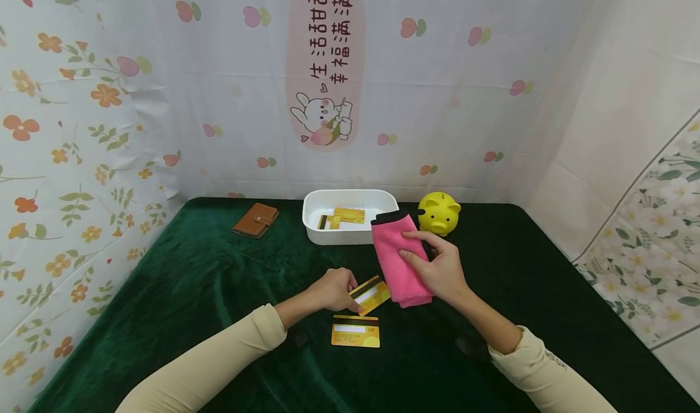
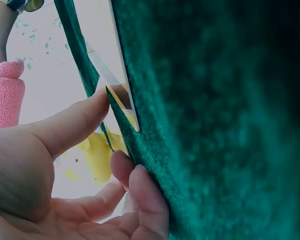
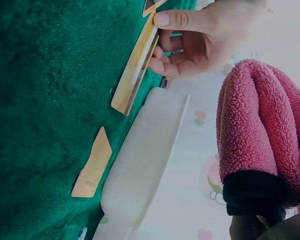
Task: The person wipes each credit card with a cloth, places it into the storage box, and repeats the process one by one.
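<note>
My left hand [image 1: 333, 290] pinches a yellow bank card [image 1: 373, 297] at its left end; the card lies tilted just above or on the green cloth. In the right wrist view, the thumb of that hand meets one edge of the card [image 3: 135, 70], with the fingers curled on the other side. A second yellow card [image 1: 355, 338] lies flat nearer the front, dark stripe up. My right hand [image 1: 440, 267] grips a folded pink towel [image 1: 401, 261] with a black edge, raised to the right of the cards. The towel's fluffy folds [image 3: 250, 130] fill the right wrist view's right side.
A white tray [image 1: 350, 238] holding several yellow cards [image 1: 349, 216] stands at the back. Right of it sits a yellow piggy bank [image 1: 439, 215]; left, a brown wallet [image 1: 255, 220]. A flat tan piece [image 3: 92, 167] lies near the tray. Green cloth [image 1: 180, 316] covers the table.
</note>
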Motion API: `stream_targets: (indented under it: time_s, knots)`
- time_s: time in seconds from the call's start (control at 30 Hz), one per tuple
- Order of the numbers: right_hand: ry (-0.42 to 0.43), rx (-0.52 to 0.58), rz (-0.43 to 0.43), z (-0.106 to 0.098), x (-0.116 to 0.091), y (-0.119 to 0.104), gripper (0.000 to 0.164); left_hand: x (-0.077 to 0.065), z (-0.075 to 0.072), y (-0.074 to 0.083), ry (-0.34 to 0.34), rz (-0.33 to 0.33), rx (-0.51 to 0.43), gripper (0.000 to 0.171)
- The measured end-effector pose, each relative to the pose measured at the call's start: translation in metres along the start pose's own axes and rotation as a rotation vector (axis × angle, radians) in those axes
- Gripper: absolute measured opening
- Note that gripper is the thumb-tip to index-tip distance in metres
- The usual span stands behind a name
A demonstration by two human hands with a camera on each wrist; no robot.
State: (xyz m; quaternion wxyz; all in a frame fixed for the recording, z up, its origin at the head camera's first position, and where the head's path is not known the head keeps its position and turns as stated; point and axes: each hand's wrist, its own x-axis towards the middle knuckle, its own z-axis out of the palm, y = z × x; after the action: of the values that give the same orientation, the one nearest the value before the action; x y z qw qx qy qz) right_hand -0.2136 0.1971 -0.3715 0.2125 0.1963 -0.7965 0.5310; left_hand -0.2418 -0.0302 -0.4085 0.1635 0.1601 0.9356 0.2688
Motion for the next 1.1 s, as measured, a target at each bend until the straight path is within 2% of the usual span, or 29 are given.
stream_targets:
  time_s: [0.17, 0.37, 0.6, 0.8, 1.1]
  knots:
    - [-0.001, 0.002, -0.001, -0.001, 0.0, 0.0, 0.029, -0.001, -0.002, -0.001, -0.002, 0.023, -0.005, 0.042]
    - [-0.003, 0.008, 0.0, -0.001, 0.0, 0.001, 0.03, -0.002, -0.007, -0.006, -0.011, 0.117, -0.097, 0.036]
    - [0.006, 0.016, -0.008, -0.001, 0.0, -0.001, 0.03, 0.001, -0.012, -0.019, -0.047, 0.176, -0.371, 0.027]
    - [0.01, 0.034, -0.012, 0.002, 0.0, -0.002, 0.03, -0.003, -0.016, -0.026, -0.053, 0.188, -0.627, 0.032]
    - [0.017, 0.069, -0.018, 0.011, 0.001, -0.006, 0.031, -0.008, -0.03, -0.034, 0.006, 0.191, -0.847, 0.037]
